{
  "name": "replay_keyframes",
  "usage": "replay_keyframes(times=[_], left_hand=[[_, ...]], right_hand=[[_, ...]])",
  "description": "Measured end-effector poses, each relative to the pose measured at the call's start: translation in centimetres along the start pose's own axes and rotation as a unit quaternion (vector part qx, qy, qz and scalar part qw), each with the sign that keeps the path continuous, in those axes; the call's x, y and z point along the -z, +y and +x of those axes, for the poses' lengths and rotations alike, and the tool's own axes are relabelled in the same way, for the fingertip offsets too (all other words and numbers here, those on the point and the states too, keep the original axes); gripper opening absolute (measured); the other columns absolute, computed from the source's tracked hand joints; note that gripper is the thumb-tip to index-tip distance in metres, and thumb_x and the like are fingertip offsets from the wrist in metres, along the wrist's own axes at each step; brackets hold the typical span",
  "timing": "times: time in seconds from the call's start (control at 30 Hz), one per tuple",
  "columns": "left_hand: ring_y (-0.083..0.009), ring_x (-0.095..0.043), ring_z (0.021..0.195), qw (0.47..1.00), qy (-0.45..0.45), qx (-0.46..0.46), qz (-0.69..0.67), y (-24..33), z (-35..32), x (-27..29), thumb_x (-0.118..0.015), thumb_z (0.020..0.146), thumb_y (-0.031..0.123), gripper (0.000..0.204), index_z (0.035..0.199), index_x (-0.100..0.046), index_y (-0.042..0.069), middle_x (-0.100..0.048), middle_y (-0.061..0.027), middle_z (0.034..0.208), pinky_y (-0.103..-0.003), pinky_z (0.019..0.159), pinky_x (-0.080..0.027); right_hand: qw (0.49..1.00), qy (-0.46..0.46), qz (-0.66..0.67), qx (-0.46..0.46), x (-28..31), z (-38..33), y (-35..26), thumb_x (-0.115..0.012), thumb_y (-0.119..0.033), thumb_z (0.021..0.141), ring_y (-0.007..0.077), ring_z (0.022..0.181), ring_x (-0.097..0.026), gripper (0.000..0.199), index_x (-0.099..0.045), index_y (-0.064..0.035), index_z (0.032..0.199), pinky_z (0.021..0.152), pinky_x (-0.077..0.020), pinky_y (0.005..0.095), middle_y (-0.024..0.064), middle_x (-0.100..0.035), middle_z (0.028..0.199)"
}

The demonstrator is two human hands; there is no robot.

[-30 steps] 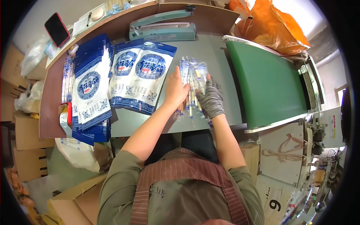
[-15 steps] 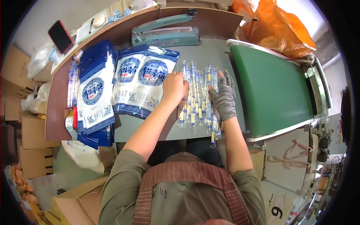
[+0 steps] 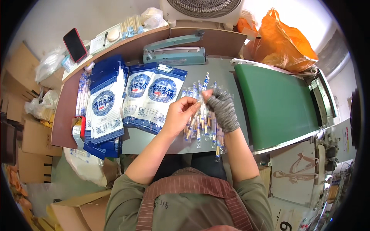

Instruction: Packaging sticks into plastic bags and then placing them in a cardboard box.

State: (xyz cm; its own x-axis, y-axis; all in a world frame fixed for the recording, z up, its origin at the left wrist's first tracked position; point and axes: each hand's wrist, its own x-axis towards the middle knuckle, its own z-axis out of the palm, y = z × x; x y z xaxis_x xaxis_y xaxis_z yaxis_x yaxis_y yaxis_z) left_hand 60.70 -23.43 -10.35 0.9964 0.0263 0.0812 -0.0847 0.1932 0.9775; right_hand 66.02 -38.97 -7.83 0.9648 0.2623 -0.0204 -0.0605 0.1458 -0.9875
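Wrapped sticks [image 3: 199,133], in clear sleeves with blue-and-white ends, lie loosely fanned directly ahead of the person, beneath and between the two hands.

Head view, the only one. Long axes run mostly near to far, a few skewed across the others. Right hand [image 3: 222,107], in a grey fingerless glove [image 3: 227,115], overlies the right part of the pile; left hand [image 3: 179,115], bare, is at its left edge. So the right is nearer to the bulk. Left thumb and forefinger brought together, apparently pinching one stick at the pile's left side. Right fingers bent inward, tips close to the left's; whether they grip anything, cannot tell, blurred. One stick end [image 3: 206,80] juts past the fingertips on the far side, tilted slightly right. Lowest sticks reach about the table's near edge.

Surface: flat grey tabletop [image 3: 221,71]. Left of the pile, two blue-and-white pouches [image 3: 156,96] side by side; further left, a stack of similar pouches [image 3: 104,104]. Pale green bar-shaped sealer [image 3: 175,56] at the back. Green panel [image 3: 275,107] in a metal frame to the right, well apart from the sticks.

Room: raised shelf [image 3: 127,40] bearing a phone [image 3: 75,45]; fan [image 3: 208,7] behind; orange bag [image 3: 287,44] far right; cardboard box [image 3: 83,210], open, low left.
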Motion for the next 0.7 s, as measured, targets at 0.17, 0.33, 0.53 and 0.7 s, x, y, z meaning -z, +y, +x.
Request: replay_keyframes(times=[0.17, 0.33, 0.53, 0.7], left_hand=[[-0.0073, -0.057, 0.078, 0.998, -0.051, 0.013, -0.016, 1.4, -0.6, -1.4, -0.065, 0.089, 0.009, 0.013, 0.096, -0.063, -0.001, -0.063, -0.0012, 0.085, -0.022, 0.072, -0.046], [-0.0067, -0.053, 0.070, 0.976, -0.166, 0.031, 0.139, 1.8, -0.7, -6.8, -0.067, 0.088, 0.013, 0.014, 0.090, -0.063, 0.000, -0.059, 0.0006, 0.076, -0.023, 0.063, -0.043], [-0.0065, -0.055, 0.078, 0.923, -0.276, -0.033, 0.266, 4.3, 0.6, -11.2, -0.065, 0.082, -0.001, 0.010, 0.090, -0.060, 0.003, -0.059, 0.0017, 0.083, -0.021, 0.072, -0.044], [-0.0062, -0.052, 0.076, 0.925, -0.198, -0.258, 0.197, 9.3, 7.4, -19.0, -0.059, 0.090, -0.001, 0.008, 0.098, -0.059, 0.000, -0.060, -0.0012, 0.089, -0.019, 0.068, -0.042]], right_hand=[[1.000, 0.002, 0.020, 0.007, 1.8, -2.4, -3.6, -0.071, -0.025, 0.084, 0.0045, 0.061, -0.048, 0.019, -0.068, -0.0067, 0.085, 0.056, -0.0387, 0.0203, -0.0031, -0.058, 0.070], [0.980, 0.166, 0.064, 0.089, 9.3, -5.9, -6.2, -0.063, -0.026, 0.089, 0.0033, 0.056, -0.041, 0.019, -0.065, -0.0083, 0.085, 0.051, -0.0308, 0.0179, -0.0060, -0.052, 0.069], [0.725, 0.469, 0.071, 0.499, 32.4, -19.8, -12.3, -0.061, -0.017, 0.092, 0.0086, 0.066, -0.055, 0.007, -0.063, -0.0112, 0.097, 0.056, -0.0424, 0.0219, -0.0005, -0.061, 0.084], [0.213, 0.683, -0.682, 0.152, 48.8, -40.2, -10.1, -0.056, -0.015, 0.088, 0.0281, 0.073, -0.062, 0.016, -0.062, -0.0127, 0.102, 0.068, -0.0492, 0.0387, 0.0091, -0.066, 0.085]])
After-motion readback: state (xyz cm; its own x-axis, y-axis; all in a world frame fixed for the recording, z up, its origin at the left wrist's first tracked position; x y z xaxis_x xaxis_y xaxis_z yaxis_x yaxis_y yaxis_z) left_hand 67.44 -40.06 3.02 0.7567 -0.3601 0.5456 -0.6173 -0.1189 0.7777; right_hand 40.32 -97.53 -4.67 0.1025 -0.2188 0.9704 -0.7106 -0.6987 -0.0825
